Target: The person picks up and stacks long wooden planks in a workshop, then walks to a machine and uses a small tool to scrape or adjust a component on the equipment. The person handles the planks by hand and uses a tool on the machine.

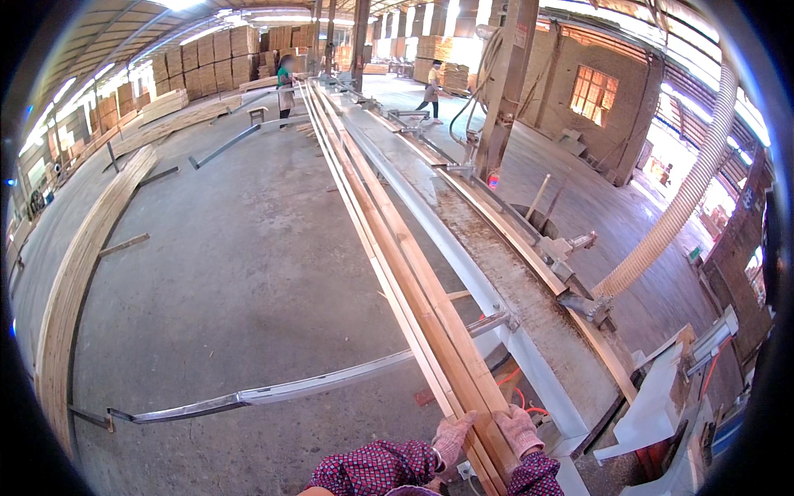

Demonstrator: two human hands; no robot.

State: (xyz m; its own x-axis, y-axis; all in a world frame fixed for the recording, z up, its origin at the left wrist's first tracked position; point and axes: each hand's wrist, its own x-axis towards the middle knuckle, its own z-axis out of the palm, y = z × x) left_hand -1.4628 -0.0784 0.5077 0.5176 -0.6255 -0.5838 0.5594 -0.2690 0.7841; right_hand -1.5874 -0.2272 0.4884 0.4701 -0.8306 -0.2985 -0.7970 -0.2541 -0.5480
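Grasping the near ends of several long wooden boards, the two gloved hands sit side by side at the lower edge of the view. The left hand curls over the boards' left edge, its patterned-sleeved forearm reaching in almost level from the left. The right hand closes on the right edge, its forearm rising steeply; how far the fingers wrap underneath either side cannot be told. From the hands the boards run forward, crossing above a metal support bar, alongside a long machine bed on the right. Planks lie stacked at left, and a person in green stands near the boards' far end.
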